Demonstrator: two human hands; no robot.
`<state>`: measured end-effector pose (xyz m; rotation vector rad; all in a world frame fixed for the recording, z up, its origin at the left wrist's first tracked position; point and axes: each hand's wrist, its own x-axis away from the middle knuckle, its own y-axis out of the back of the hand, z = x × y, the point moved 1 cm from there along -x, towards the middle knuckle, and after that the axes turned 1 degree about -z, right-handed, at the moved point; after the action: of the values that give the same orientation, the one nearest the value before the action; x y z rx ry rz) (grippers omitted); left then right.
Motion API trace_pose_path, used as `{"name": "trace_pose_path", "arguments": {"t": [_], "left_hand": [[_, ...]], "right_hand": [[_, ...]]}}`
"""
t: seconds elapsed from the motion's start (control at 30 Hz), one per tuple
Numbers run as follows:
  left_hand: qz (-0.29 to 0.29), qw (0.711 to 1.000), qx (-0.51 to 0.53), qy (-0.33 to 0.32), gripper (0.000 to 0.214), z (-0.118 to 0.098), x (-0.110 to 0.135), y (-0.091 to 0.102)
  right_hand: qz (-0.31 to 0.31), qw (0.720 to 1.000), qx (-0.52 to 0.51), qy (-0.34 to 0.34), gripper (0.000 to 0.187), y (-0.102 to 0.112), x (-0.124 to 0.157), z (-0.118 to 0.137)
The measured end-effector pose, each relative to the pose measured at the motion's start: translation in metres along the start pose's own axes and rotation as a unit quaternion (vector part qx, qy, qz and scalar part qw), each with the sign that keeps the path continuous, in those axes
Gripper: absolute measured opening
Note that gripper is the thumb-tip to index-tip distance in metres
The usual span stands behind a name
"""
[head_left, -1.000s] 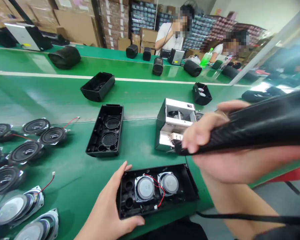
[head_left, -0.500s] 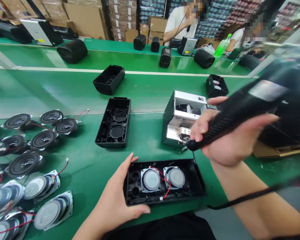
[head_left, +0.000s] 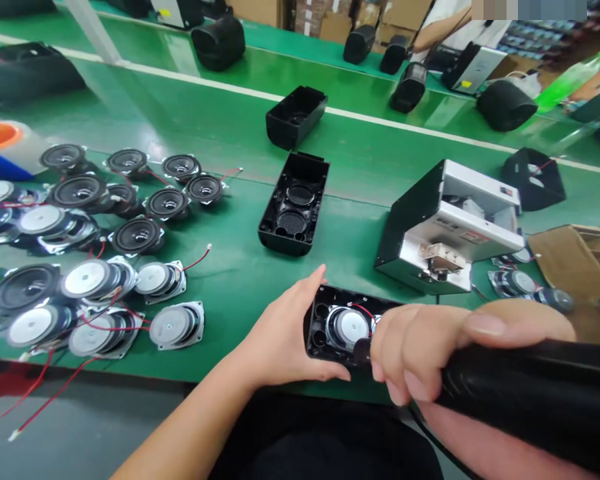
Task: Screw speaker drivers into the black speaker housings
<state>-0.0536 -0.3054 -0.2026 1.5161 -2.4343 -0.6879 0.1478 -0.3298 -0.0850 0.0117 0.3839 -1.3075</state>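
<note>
A black speaker housing (head_left: 320, 330) is held by the left hand (head_left: 285, 340), its long axis crosswise — just under the right hand (head_left: 410, 353), clamped around a corded screwdriver (head_left: 525, 393).

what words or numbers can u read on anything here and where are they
"WEI" (uncertain; the rest is blurred): on the front of the silver-and-black metal desktop machine
Red-and-white label on that machine: too small to read
Yellow sticker on the far grey-and-black machine: too small to read
Black plastic speaker housing in the left hand: no readable text
</note>
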Motion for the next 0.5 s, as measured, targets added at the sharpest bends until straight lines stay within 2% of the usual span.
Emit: {"name": "trace_pose_path", "arguments": {"t": [0.17,0.3,0.4,0.5], "left_hand": [[-0.009,1.000,0.010,-0.025,0.154,0.002,-0.001,-0.002],[-0.010,0.999,0.012,-0.031,0.155,0.003,-0.001,-0.003],[-0.011,0.999,0.016,-0.037,0.153,0.002,-0.001,-0.003],[-0.008,0.999,0.016,-0.043,0.149,0.000,-0.001,-0.002]], "right_hand": [[-0.055,0.998,-0.040,0.003,0.018,-0.007,-0.002,-0.011],[-0.059,0.998,-0.026,0.014,0.024,-0.010,-0.003,-0.016],[-0.026,0.999,-0.009,0.027,0.020,-0.009,-0.005,-0.024],[0.023,0.995,-0.014,0.093,0.028,-0.008,-0.004,-0.034]]}}
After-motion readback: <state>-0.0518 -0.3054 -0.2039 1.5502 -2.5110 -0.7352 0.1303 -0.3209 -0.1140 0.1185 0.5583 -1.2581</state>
